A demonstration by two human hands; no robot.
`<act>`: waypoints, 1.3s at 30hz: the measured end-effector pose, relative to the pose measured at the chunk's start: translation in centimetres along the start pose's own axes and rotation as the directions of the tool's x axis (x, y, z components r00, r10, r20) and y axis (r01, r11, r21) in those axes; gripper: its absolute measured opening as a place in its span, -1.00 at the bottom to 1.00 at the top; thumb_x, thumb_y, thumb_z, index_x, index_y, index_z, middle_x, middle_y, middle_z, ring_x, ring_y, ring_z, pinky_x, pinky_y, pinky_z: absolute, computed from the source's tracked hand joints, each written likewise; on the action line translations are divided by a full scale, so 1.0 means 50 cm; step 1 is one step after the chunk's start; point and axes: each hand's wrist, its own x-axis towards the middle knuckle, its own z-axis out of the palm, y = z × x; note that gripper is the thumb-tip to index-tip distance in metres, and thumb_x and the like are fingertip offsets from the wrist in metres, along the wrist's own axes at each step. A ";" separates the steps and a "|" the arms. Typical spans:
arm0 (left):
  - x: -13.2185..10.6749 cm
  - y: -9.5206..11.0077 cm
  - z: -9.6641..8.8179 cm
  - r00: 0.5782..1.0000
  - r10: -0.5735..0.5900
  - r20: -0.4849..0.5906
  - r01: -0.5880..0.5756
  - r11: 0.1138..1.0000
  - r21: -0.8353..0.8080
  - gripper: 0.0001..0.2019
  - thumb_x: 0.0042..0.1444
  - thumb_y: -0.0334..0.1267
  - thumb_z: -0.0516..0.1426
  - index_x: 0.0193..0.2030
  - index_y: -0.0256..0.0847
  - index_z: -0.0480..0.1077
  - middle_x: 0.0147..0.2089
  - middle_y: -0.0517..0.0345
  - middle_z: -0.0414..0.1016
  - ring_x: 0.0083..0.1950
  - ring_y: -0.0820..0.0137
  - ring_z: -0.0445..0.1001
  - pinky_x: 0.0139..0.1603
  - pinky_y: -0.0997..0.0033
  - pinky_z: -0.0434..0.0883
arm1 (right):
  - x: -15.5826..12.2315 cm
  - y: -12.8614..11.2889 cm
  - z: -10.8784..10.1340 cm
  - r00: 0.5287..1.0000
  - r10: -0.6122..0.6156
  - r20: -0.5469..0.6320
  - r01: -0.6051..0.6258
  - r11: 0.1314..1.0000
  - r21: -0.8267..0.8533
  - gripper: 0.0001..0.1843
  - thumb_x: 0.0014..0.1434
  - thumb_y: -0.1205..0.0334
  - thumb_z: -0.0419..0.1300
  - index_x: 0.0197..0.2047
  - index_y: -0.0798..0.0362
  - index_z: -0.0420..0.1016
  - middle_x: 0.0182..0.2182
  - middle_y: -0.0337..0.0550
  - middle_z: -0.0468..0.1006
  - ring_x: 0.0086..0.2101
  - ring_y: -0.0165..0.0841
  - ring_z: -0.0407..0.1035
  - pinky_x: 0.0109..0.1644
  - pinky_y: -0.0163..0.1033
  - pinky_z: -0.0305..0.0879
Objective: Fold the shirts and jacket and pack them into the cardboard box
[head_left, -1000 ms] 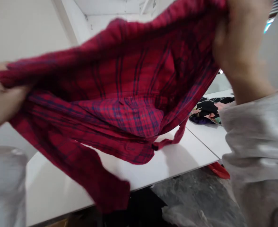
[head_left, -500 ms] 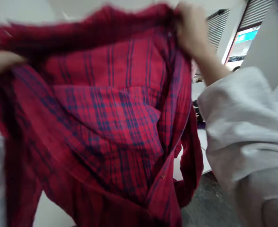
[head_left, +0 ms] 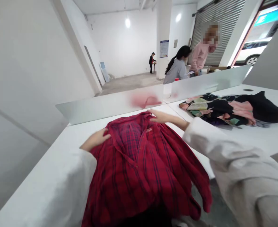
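Note:
A red plaid shirt [head_left: 158, 157] with dark blue stripes lies front up on the white table, its collar at the far end and its lower part hanging over the near edge. Its upper front is parted, showing the lining, with small buttons down the placket. My left hand [head_left: 97, 138] is at the shirt's left shoulder, fingers apart. Over by the right side of the collar is my right hand [head_left: 160, 116], its fingers stretched out and spread. One shirt sleeve droops off the table's near edge at the right.
The white table [head_left: 51, 167] has a frosted divider [head_left: 115, 105] along its back. A dark floral garment [head_left: 235, 108] lies crumpled on the right-hand table part. Beyond the divider are a person in grey [head_left: 178, 69], a person in pink [head_left: 199, 58] and a distant person [head_left: 151, 63].
The shirt, earlier held up by both hands close to the camera, has come down onto the table. Both hands have lowered with it and their fingers have opened.

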 end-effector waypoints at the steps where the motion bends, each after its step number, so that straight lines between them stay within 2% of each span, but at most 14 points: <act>1: -0.018 -0.002 0.043 0.999 0.014 0.049 -0.014 1.000 -0.001 -0.61 0.16 -0.13 0.04 0.02 -0.35 0.39 0.08 -0.08 0.47 0.08 0.20 0.45 0.13 0.30 0.33 | -0.051 0.016 0.029 0.996 0.044 0.083 -0.040 0.998 -0.049 -0.30 0.12 -0.02 0.18 0.23 0.19 0.21 0.18 0.13 0.29 0.17 -0.09 0.18 0.26 0.02 0.08; 2: -0.036 -0.003 0.087 0.995 0.014 0.096 -0.015 1.000 0.007 -0.57 0.16 -0.07 0.03 0.04 -0.34 0.39 0.08 -0.12 0.47 0.07 0.15 0.46 0.11 0.23 0.35 | -0.101 0.031 0.057 0.985 0.099 0.145 -0.085 0.991 -0.100 -0.28 0.14 -0.05 0.14 0.25 0.22 0.19 0.23 0.18 0.20 0.23 -0.05 0.06 0.29 0.02 0.03; 4: -0.067 -0.004 0.170 0.979 0.012 0.203 -0.028 0.997 0.073 -0.47 0.22 -0.01 -0.07 0.17 -0.35 0.31 0.19 -0.18 0.35 0.18 0.11 0.36 0.17 0.15 0.29 | -0.190 0.057 0.108 0.965 0.199 0.173 -0.168 0.969 -0.181 -0.23 0.19 -0.09 0.05 0.30 0.29 0.11 0.28 0.30 0.05 0.27 0.06 -0.08 0.28 0.15 -0.03; 5: -0.080 -0.004 0.207 0.978 0.017 0.208 -0.042 0.992 0.116 -0.43 0.23 -0.01 -0.09 0.22 -0.39 0.24 0.26 -0.21 0.25 0.26 0.08 0.26 0.21 0.13 0.24 | -0.226 0.067 0.130 0.948 0.267 0.176 -0.213 0.938 -0.274 -0.22 0.24 -0.13 -0.05 0.34 0.23 0.02 0.31 0.26 -0.05 0.29 0.04 -0.16 0.28 0.18 -0.06; 8: -0.105 -0.001 0.288 0.997 0.015 0.080 -0.036 0.961 0.273 -0.40 0.25 -0.04 -0.12 0.30 -0.44 0.11 0.36 -0.24 0.00 0.37 -0.03 -0.02 0.27 -0.03 0.11 | -0.287 0.088 0.181 0.929 0.319 0.187 -0.210 0.872 -0.443 -0.23 0.27 -0.22 -0.22 0.39 0.07 -0.11 0.35 0.12 -0.15 0.31 -0.03 -0.29 0.28 0.23 -0.13; 10: -0.110 -0.002 0.314 0.999 0.042 0.005 -0.042 0.947 0.318 -0.42 0.27 -0.05 -0.15 0.31 -0.40 0.12 0.38 -0.22 -0.02 0.37 -0.06 -0.04 0.27 -0.09 0.09 | -0.288 0.101 0.198 0.944 0.281 0.175 -0.161 0.852 -0.498 -0.24 0.26 -0.24 -0.26 0.38 0.01 -0.09 0.34 0.07 -0.11 0.31 -0.06 -0.31 0.30 0.22 -0.19; 13: -0.096 -0.008 0.319 0.999 0.050 0.004 -0.049 0.947 0.316 -0.40 0.27 -0.02 -0.16 0.33 -0.38 0.09 0.38 -0.19 -0.02 0.38 -0.03 -0.03 0.28 -0.05 0.09 | -0.243 0.134 0.202 0.952 0.259 0.160 -0.136 0.831 -0.539 -0.26 0.27 -0.23 -0.29 0.38 0.02 -0.06 0.33 0.06 -0.04 0.31 -0.07 -0.29 0.30 0.19 -0.20; 19: -0.037 -0.017 0.302 0.996 -0.016 0.083 -0.010 0.953 0.303 -0.35 0.27 0.01 -0.20 0.36 -0.43 -0.01 0.40 -0.18 -0.08 0.39 -0.03 -0.09 0.29 -0.05 0.08 | -0.123 0.224 0.180 0.927 0.303 0.220 -0.130 0.813 -0.568 -0.29 0.29 -0.15 -0.28 0.37 0.06 -0.02 0.34 0.04 -0.06 0.31 -0.04 -0.28 0.30 0.20 -0.19; 25: 0.030 -0.014 0.309 0.998 -0.055 0.009 0.050 0.956 0.289 -0.36 0.27 -0.02 -0.20 0.35 -0.48 -0.01 0.40 -0.23 -0.08 0.40 -0.04 -0.10 0.31 -0.09 0.00 | -0.060 0.287 0.172 0.933 0.289 0.214 -0.123 0.816 -0.565 -0.30 0.30 -0.16 -0.29 0.38 0.01 -0.05 0.34 -0.02 -0.07 0.32 -0.10 -0.29 0.32 0.17 -0.23; 29: 0.092 -0.012 0.318 0.997 -0.061 -0.051 0.071 0.971 0.228 -0.38 0.27 -0.04 -0.19 0.33 -0.46 0.05 0.39 -0.23 -0.03 0.40 -0.02 -0.09 0.30 -0.11 -0.02 | -0.034 0.304 0.172 0.937 0.309 0.162 -0.168 0.806 -0.568 -0.33 0.31 -0.14 -0.28 0.37 0.00 -0.02 0.35 -0.04 -0.07 0.32 -0.11 -0.28 0.32 0.16 -0.23; 32: 0.119 -0.011 0.321 0.995 -0.061 -0.080 0.077 0.976 0.206 -0.38 0.26 -0.03 -0.19 0.32 -0.45 0.06 0.39 -0.23 -0.03 0.40 -0.01 -0.08 0.31 -0.12 -0.02 | -0.026 0.304 0.171 0.937 0.317 0.147 -0.190 0.816 -0.547 -0.33 0.31 -0.14 -0.27 0.36 0.01 -0.01 0.35 -0.04 -0.08 0.32 -0.11 -0.29 0.32 0.16 -0.25; 35: 0.123 -0.013 0.317 0.994 -0.048 -0.103 0.066 0.982 0.179 -0.41 0.26 -0.04 -0.18 0.31 -0.39 0.10 0.38 -0.19 0.01 0.39 0.02 -0.04 0.30 -0.10 0.00 | -0.026 0.302 0.171 0.940 0.311 0.140 -0.197 0.831 -0.520 -0.34 0.31 -0.14 -0.25 0.36 0.00 0.01 0.35 -0.05 -0.07 0.32 -0.12 -0.27 0.32 0.15 -0.26; 39: 0.106 -0.016 0.305 0.994 -0.014 -0.106 0.030 0.988 0.152 -0.53 0.28 -0.19 -0.19 0.24 -0.32 0.21 0.37 -0.10 0.07 0.39 0.17 -0.02 0.32 0.05 0.06 | -0.028 0.300 0.171 0.941 0.317 0.114 -0.220 0.833 -0.507 -0.37 0.32 -0.11 -0.24 0.35 -0.02 0.03 0.34 -0.08 -0.04 0.32 -0.15 -0.25 0.33 0.12 -0.26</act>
